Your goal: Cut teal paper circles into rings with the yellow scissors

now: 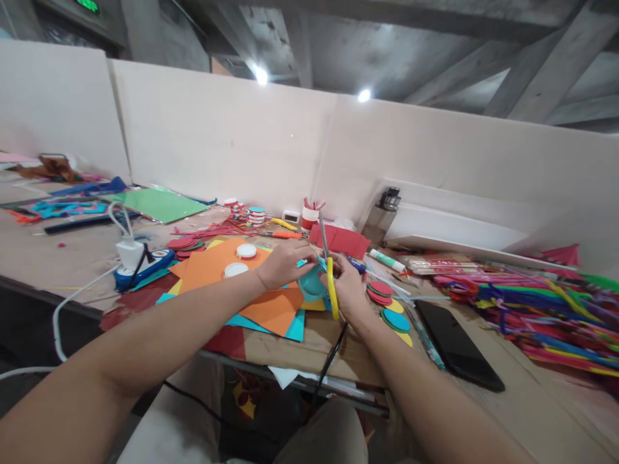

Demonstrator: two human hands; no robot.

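In the middle of the worktop, my right hand [349, 287] is closed around a pair of scissors [332, 290] with yellow handles, blades pointing up and away from me. My left hand [289, 263] pinches a turquoise piece of paper [312, 283] with a rounded outline, right beside the blades. How far the blades are parted cannot be made out. Beneath and left of my hands lie orange sheets [278, 311] over turquoise ones [294, 327]. Two white round lids [246, 251] rest on the orange paper.
Red discs [380, 290] and blue discs [395, 319] are stacked right of my hands, near a black phone [459, 345]. Colourful pipe cleaners [536, 316] heap at far right. A power strip [145, 267] with cables sits left. A glue stick [387, 260] and bottle [382, 219] stand behind.
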